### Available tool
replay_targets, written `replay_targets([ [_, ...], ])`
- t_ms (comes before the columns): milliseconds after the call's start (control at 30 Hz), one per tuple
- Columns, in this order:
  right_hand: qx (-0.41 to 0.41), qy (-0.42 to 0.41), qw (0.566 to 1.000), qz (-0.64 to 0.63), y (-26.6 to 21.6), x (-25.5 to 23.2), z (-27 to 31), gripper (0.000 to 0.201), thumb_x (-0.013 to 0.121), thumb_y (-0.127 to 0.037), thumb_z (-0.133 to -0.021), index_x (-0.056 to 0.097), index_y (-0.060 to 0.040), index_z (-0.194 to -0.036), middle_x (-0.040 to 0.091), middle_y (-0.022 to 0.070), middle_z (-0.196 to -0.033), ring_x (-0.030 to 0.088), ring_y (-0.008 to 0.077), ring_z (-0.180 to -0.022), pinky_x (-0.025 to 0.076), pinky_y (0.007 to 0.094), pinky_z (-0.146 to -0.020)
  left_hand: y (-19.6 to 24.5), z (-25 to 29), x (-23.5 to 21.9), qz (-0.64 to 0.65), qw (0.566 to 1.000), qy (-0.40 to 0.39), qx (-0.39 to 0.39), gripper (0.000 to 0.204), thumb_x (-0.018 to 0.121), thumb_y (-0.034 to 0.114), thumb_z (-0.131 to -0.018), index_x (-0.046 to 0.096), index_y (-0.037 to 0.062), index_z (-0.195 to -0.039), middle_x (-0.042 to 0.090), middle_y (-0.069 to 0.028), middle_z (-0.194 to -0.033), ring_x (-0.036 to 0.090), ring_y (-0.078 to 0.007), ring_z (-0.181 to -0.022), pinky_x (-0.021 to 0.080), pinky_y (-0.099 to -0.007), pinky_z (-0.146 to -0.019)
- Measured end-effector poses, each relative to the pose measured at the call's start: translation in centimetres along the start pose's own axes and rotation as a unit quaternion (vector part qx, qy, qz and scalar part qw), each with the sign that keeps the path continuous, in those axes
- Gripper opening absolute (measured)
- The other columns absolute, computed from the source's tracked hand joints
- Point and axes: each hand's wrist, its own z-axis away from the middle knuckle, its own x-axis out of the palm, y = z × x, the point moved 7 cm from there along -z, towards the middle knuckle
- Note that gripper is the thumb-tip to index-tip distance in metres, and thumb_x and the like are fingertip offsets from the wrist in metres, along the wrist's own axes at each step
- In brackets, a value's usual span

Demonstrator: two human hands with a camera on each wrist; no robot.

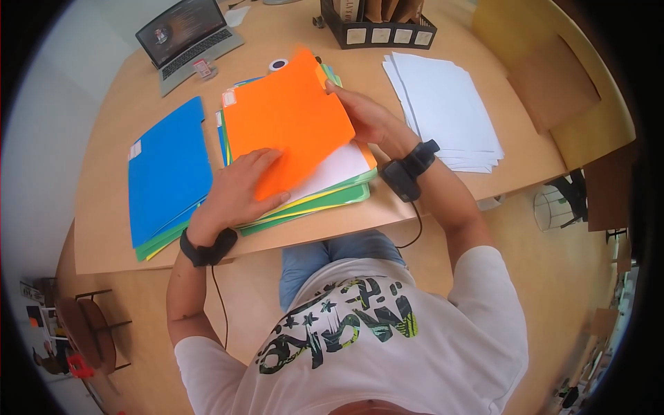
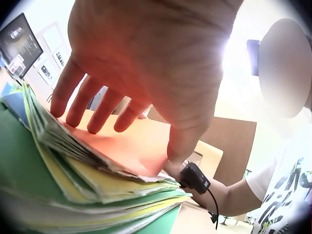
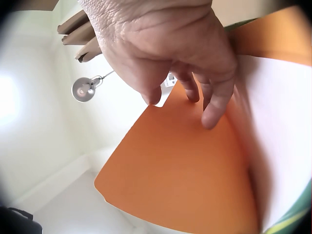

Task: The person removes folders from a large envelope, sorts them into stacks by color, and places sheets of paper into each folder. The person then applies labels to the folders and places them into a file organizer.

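An orange folder (image 1: 283, 104) with a small white label lies on top of a stack of green, yellow and blue folders (image 1: 318, 207). My right hand (image 1: 363, 114) holds its cover by the right edge, tilted up off the white paper (image 1: 339, 169) inside. In the right wrist view, the fingers lie against the inner face of the raised orange cover (image 3: 180, 161) and the thumb is at its edge. My left hand (image 1: 238, 187) rests on the folder's lower left part, fingers extended and thumb spread, as the left wrist view also shows.
A second pile topped by a blue folder (image 1: 169, 166) lies at the left. Loose white sheets (image 1: 446, 114) are stacked at the right. Farther back stand a laptop (image 1: 190, 45), a roll of tape (image 1: 278, 65) and a black organizer (image 1: 380, 34). A yellow chair (image 1: 553, 76) stands beyond the right edge.
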Motion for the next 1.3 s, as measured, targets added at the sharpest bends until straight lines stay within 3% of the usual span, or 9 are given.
replay_targets([
  [133, 0.033, -0.036, 0.998, 0.045, 0.8, -1.0, -0.9, 0.045, 0.044, -0.040, -0.099, 0.049, -0.0044, -0.126, 0.063, 0.0121, -0.108, 0.064, 0.0217, -0.094, 0.050, 0.0320, -0.088, -1.4, 0.7, -0.4, 0.104, 0.994, 0.020, -0.017, 0.043, 0.058, 0.026, -0.084, 0.053, 0.0013, -0.118, 0.059, -0.0174, -0.106, 0.059, -0.0330, -0.092, 0.048, -0.0393, -0.079],
  [233, -0.007, -0.015, 0.997, 0.076, 0.4, -1.5, -0.9, 0.031, 0.047, -0.029, -0.098, 0.057, -0.0018, -0.107, 0.064, 0.0112, -0.098, 0.064, 0.0193, -0.085, 0.053, 0.0310, -0.080, -1.2, 1.0, -0.5, 0.125, 0.990, 0.028, -0.053, 0.035, 0.054, 0.017, -0.084, 0.055, -0.0008, -0.114, 0.060, -0.0192, -0.093, 0.060, -0.0339, -0.076, 0.048, -0.0406, -0.068],
  [333, -0.110, 0.101, 0.933, 0.327, -1.7, -2.3, -0.3, 0.026, 0.050, -0.023, -0.095, 0.059, 0.0011, -0.101, 0.063, 0.0095, -0.094, 0.061, 0.0168, -0.079, 0.052, 0.0288, -0.078, -0.8, 1.5, -0.4, 0.098, 0.991, 0.068, -0.058, 0.032, 0.052, 0.011, -0.084, 0.055, -0.0017, -0.113, 0.060, -0.0197, -0.085, 0.059, -0.0338, -0.068, 0.047, -0.0405, -0.061],
  [433, -0.082, 0.111, 0.872, 0.469, -2.3, -3.1, -0.6, 0.025, 0.054, -0.019, -0.091, 0.061, 0.0027, -0.101, 0.062, 0.0078, -0.093, 0.058, 0.0146, -0.078, 0.051, 0.0275, -0.077, -0.8, 2.0, -0.2, 0.101, 0.986, 0.111, -0.067, 0.029, 0.051, 0.008, -0.085, 0.054, -0.0028, -0.112, 0.058, -0.0203, -0.078, 0.058, -0.0341, -0.063, 0.045, -0.0403, -0.056],
  [667, -0.074, 0.171, 0.945, 0.267, -1.9, -3.2, -0.5, 0.037, 0.060, -0.014, -0.086, 0.052, 0.0084, -0.115, 0.057, 0.0095, -0.095, 0.059, 0.0177, -0.082, 0.051, 0.0293, -0.070, -1.6, 3.1, 0.1, 0.160, 0.967, 0.181, -0.083, 0.022, 0.048, 0.009, -0.091, 0.054, -0.0048, -0.107, 0.051, -0.0202, -0.065, 0.055, -0.0348, -0.054, 0.041, -0.0404, -0.050],
  [1000, 0.080, 0.107, 0.962, 0.240, -1.1, -4.8, -2.7, 0.023, 0.064, -0.018, -0.084, 0.062, 0.0027, -0.094, 0.057, 0.0037, -0.075, 0.058, 0.0122, -0.070, 0.045, 0.0240, -0.058, -2.0, 3.6, 0.6, 0.159, 0.965, 0.188, -0.091, 0.021, 0.048, 0.007, -0.090, 0.053, -0.0048, -0.106, 0.052, -0.0211, -0.069, 0.054, -0.0351, -0.059, 0.041, -0.0395, -0.053],
  [1133, 0.028, 0.089, 0.925, 0.369, -1.5, -1.7, -0.8, 0.025, 0.065, -0.019, -0.082, 0.064, 0.0024, -0.096, 0.062, 0.0036, -0.079, 0.057, 0.0110, -0.070, 0.044, 0.0238, -0.061, -0.9, 3.3, 0.1, 0.109, 0.972, 0.199, -0.056, 0.028, 0.051, 0.005, -0.086, 0.053, -0.0027, -0.113, 0.058, -0.0197, -0.083, 0.059, -0.0346, -0.069, 0.046, -0.0397, -0.057],
  [1233, -0.246, 0.032, 0.793, 0.557, -2.6, -1.3, -0.5, 0.029, 0.064, -0.018, -0.082, 0.064, 0.0032, -0.101, 0.064, 0.0046, -0.082, 0.057, 0.0108, -0.070, 0.045, 0.0243, -0.062, 0.7, 2.9, -0.1, -0.014, 0.975, 0.223, 0.023, 0.038, 0.053, 0.002, -0.081, 0.053, 0.0023, -0.119, 0.062, -0.0149, -0.096, 0.061, -0.0323, -0.077, 0.049, -0.0378, -0.059],
  [1300, -0.141, 0.056, 0.846, 0.512, -2.0, -2.5, -1.3, 0.030, 0.062, -0.019, -0.083, 0.063, 0.0032, -0.103, 0.064, 0.0044, -0.083, 0.057, 0.0102, -0.073, 0.045, 0.0237, -0.064, 1.1, 3.0, 0.1, -0.080, 0.976, 0.203, 0.030, 0.045, 0.054, -0.001, -0.078, 0.052, 0.0059, -0.122, 0.063, -0.0119, -0.103, 0.062, -0.0308, -0.083, 0.051, -0.0369, -0.063],
])
